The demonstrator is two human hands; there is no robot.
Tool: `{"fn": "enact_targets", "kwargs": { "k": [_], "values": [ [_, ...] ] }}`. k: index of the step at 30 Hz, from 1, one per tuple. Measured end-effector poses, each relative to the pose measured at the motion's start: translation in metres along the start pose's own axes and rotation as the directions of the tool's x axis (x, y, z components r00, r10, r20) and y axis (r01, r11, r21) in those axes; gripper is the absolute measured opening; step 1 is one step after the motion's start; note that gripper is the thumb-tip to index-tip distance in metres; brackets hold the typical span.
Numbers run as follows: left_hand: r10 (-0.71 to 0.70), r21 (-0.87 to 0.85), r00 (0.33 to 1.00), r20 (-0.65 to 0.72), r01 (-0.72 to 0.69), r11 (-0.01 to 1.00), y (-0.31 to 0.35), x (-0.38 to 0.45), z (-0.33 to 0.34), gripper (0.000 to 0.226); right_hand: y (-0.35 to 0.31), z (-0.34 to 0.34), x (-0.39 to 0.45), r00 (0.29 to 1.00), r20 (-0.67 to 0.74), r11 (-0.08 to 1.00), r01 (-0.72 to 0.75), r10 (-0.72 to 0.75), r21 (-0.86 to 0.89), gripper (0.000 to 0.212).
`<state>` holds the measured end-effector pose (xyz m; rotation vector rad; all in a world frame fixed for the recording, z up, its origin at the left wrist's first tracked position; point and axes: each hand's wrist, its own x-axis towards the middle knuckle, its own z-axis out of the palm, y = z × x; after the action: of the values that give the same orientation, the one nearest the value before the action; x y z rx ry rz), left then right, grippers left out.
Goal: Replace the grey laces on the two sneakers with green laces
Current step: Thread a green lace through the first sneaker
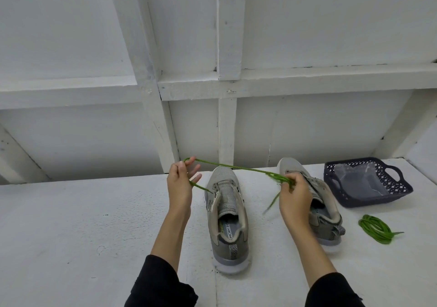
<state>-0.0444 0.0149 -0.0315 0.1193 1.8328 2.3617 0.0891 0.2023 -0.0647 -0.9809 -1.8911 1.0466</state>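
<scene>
Both hands (236, 188) pinching the green lace (238, 166), stretched tight over the sneaker (225, 214). Could tangle or slip out if pulled too hard

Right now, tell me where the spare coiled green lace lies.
The coiled green lace lies on the white table, far right, beside the right sneaker, just nearer than the dark basket.
</scene>
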Motion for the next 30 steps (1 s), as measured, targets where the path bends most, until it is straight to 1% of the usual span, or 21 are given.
{"fn": "enact_targets", "kwargs": {
  "k": [1, 2, 4, 6, 7, 8, 9, 10, 12, 14, 15, 17, 19, 23, 26, 27, 28, 30],
  "values": [
    [0.017, 0.057, 1.0, 0.003, -0.017, 0.998, -0.002, -0.001, 0.0, 0.027, -0.001, 0.0, -0.002, 0.999, -0.014, 0.999, 0.031, -0.031, -0.02, 0.02],
    [0.042, 0.123, 0.999, 0.017, -0.043, 0.992, -0.004, -0.003, 0.001, 0.026, 0.0, 0.001, -0.005, 0.999, 0.004, 0.997, 0.048, -0.047, -0.059, 0.025],
    [0.113, 0.264, 0.99, 0.088, -0.133, 0.955, -0.007, -0.008, 0.001, 0.027, 0.003, 0.001, -0.009, 0.992, 0.128, 0.976, 0.023, 0.006, -0.217, 0.032],
    [0.153, 0.443, 0.966, 0.207, -0.232, 0.866, -0.009, -0.01, 0.0, 0.027, 0.006, 0.002, -0.014, 0.966, 0.243, 0.925, 0.011, 0.088, -0.379, 0.032],
    [0.137, 0.55, 0.956, 0.258, -0.262, 0.793, -0.011, -0.01, -0.001, 0.027, 0.004, 0.004, -0.016, 0.957, 0.277, 0.922, 0.022, 0.093, -0.387, 0.029],
    [0.103, 0.636, 0.949, 0.297, -0.277, 0.72, -0.012, -0.01, -0.002, 0.027, 0.001, 0.008, -0.018, 0.946, 0.314, 0.94, 0.032, 0.081, -0.339, 0.024],
    [0.053, 0.689, 0.944, 0.326, -0.275, 0.67, -0.014, -0.01, -0.002, 0.026, -0.003, 0.013, -0.021, 0.929, 0.362, 0.967, 0.023, 0.073, -0.254, 0.018],
    [-0.005, 0.71, 0.938, 0.346, -0.259, 0.655, -0.017, -0.011, -0.002, 0.026, -0.007, 0.019, -0.023, 0.907, 0.414, 0.987, -0.014, 0.079, -0.158, 0.014],
    [-0.101, 0.705, 0.928, 0.36, -0.2, 0.681, -0.025, -0.014, -0.001, 0.022, -0.013, 0.031, -0.029, 0.851, 0.507, 0.989, -0.143, 0.134, -0.021, 0.013],
    [-0.148, 0.668, 0.926, 0.348, -0.134, 0.732, -0.034, -0.02, 0.001, 0.022, -0.016, 0.042, -0.037, 0.801, 0.564, 0.968, -0.249, 0.201, 0.009, 0.022],
    [-0.161, 0.634, 0.928, 0.335, -0.096, 0.767, -0.037, -0.022, 0.002, 0.023, -0.016, 0.047, -0.04, 0.787, 0.575, 0.958, -0.286, 0.225, 0.016, 0.025],
    [-0.167, 0.562, 0.936, 0.31, -0.039, 0.826, -0.042, -0.026, 0.003, 0.024, -0.014, 0.053, -0.046, 0.788, 0.564, 0.941, -0.333, 0.247, 0.053, 0.026],
    [-0.168, 0.529, 0.94, 0.296, -0.014, 0.849, -0.043, -0.029, 0.0, 0.023, -0.014, 0.055, -0.051, 0.794, 0.552, 0.932, -0.353, 0.254, 0.079, 0.022],
    [-0.155, 0.531, 0.957, 0.245, 0.001, 0.847, -0.045, -0.036, -0.012, 0.023, -0.017, 0.059, -0.066, 0.795, 0.557, 0.927, -0.357, 0.239, 0.111, 0.019],
    [-0.139, 0.525, 0.965, 0.222, 0.002, 0.851, -0.043, -0.039, -0.019, 0.025, -0.017, 0.059, -0.073, 0.816, 0.539, 0.938, -0.324, 0.21, 0.126, 0.019],
    [-0.121, 0.545, 0.963, 0.239, -0.03, 0.838, -0.041, -0.038, -0.021, 0.026, -0.018, 0.059, -0.073, 0.82, 0.534, 0.946, -0.307, 0.208, 0.103, 0.018],
    [-0.09, 0.578, 0.957, 0.276, -0.091, 0.811, -0.039, -0.036, -0.023, 0.027, -0.018, 0.058, -0.072, 0.831, 0.518, 0.959, -0.276, 0.203, 0.067, 0.018],
    [-0.02, 0.642, 0.928, 0.373, -0.242, 0.727, -0.034, -0.03, -0.024, 0.028, -0.015, 0.06, -0.065, 0.891, 0.431, 0.989, -0.147, 0.143, -0.024, 0.022]
  ]
}}
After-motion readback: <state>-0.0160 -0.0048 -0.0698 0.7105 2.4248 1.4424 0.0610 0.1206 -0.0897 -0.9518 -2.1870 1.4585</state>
